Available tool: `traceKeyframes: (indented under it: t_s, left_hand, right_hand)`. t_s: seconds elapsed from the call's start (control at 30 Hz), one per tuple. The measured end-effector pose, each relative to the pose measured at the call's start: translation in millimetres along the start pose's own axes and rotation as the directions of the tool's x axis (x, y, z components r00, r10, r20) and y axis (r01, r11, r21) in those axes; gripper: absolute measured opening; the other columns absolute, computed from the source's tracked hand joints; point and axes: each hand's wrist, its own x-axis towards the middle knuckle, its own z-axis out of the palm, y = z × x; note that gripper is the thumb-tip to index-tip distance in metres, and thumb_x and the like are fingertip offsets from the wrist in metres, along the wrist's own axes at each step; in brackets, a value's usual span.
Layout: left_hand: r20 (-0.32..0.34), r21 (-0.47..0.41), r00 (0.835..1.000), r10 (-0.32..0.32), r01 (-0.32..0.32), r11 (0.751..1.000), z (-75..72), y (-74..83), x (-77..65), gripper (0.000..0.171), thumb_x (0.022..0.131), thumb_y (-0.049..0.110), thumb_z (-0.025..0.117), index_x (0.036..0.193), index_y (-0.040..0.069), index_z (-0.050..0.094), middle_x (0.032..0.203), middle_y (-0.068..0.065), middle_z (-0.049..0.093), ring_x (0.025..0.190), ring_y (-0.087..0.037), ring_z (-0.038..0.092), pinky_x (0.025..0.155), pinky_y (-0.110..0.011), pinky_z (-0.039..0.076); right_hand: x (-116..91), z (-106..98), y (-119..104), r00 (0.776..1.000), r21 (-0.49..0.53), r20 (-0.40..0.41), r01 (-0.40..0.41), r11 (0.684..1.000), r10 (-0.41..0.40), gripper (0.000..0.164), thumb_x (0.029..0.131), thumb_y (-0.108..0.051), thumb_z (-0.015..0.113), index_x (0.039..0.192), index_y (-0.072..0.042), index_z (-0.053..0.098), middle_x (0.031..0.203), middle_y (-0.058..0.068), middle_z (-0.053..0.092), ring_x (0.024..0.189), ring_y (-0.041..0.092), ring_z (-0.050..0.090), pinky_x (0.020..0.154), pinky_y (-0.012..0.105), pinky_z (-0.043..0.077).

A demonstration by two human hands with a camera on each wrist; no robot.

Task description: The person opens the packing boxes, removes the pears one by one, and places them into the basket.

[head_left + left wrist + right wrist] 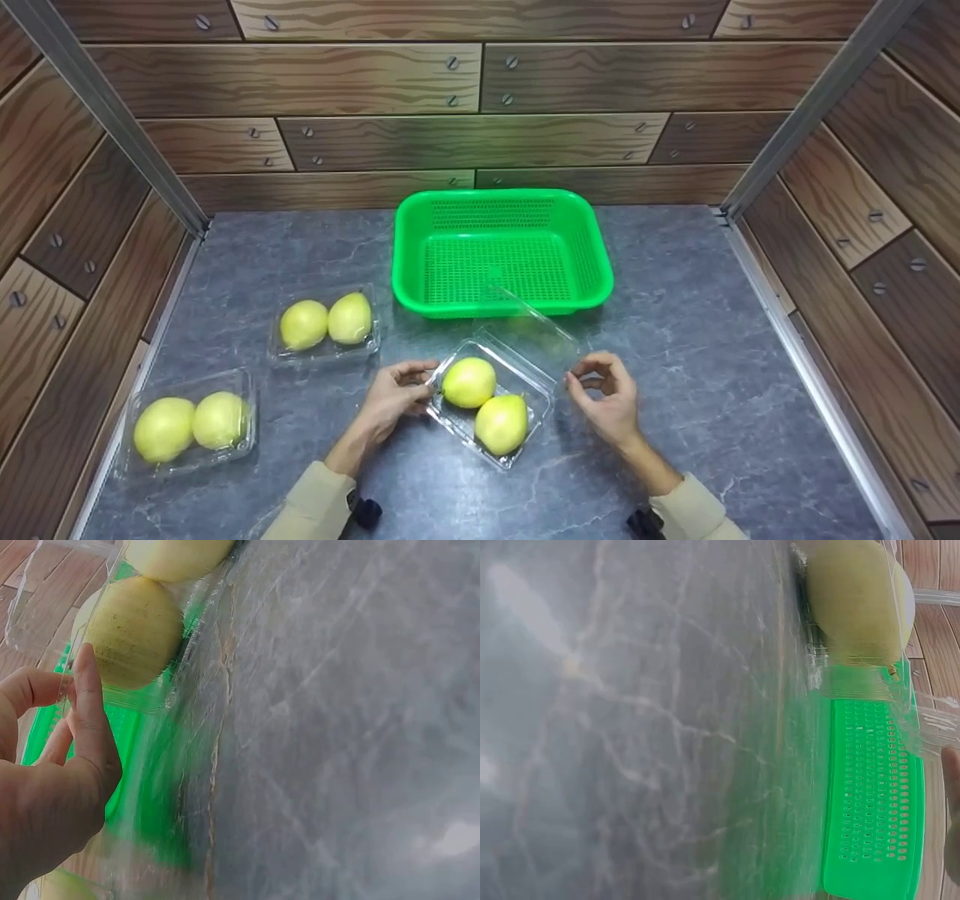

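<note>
A clear plastic clamshell box [466, 444] lies turned at an angle on the tabletop, its clear lid [551, 330] raised toward the far right. Two yellow-green pears [469, 382] sit in its base. My left hand [386, 397] pinches the left rim of the base between thumb and fingers, as the left wrist view shows beside a speckled pear [131, 634]. At the lid's right edge, my right hand [611, 394] holds the thin plastic between thumb and forefinger. Only part of that hand's fingers [952, 802] shows in the right wrist view.
Behind the box stands a green plastic basket [405, 262] with slotted walls. To the left are two more clear boxes with pears, one nearer the basket [349, 319] and one closer to me [221, 420]. Wood-patterned walls [375, 79] enclose the grey marbled tabletop [697, 315].
</note>
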Motion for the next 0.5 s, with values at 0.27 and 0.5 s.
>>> traceKeyframes:
  t_s: [0.27, 0.5]
  left_hand:
    - [0.02, -0.036, 1.0, -0.014, 0.015, 0.999, 0.6, -5.0, -9.6, 0.051, 0.081, -0.008, 0.071, 0.132, -0.009, 0.064, 0.095, -0.002, 0.065, 0.072, -0.011, 0.062, 0.057, -0.024, 0.06]
    - [0.036, -0.085, 0.999, -0.017, 0.02, 0.996, 3.2, -11.9, -17.0, 0.052, 0.081, -0.009, 0.071, 0.132, -0.01, 0.061, 0.095, -0.002, 0.063, 0.074, -0.01, 0.063, 0.058, -0.024, 0.062]
  right_hand:
    - [3, -3, 6, 0.997, 0.061, 0.02, -0.077, 0.995, 0.076, 0.03, 0.082, 0.022, 0.072, 0.104, 0.022, 0.052, 0.093, -0.002, 0.069, 0.084, 0.008, 0.07, 0.066, 0.018, 0.063]
    - [6, -4, 10, 0.99, 0.088, 0.023, -0.14, 0.986, 0.138, 0.031, 0.085, 0.018, 0.073, 0.106, 0.023, 0.051, 0.095, -0.002, 0.068, 0.083, 0.013, 0.07, 0.065, 0.018, 0.063]
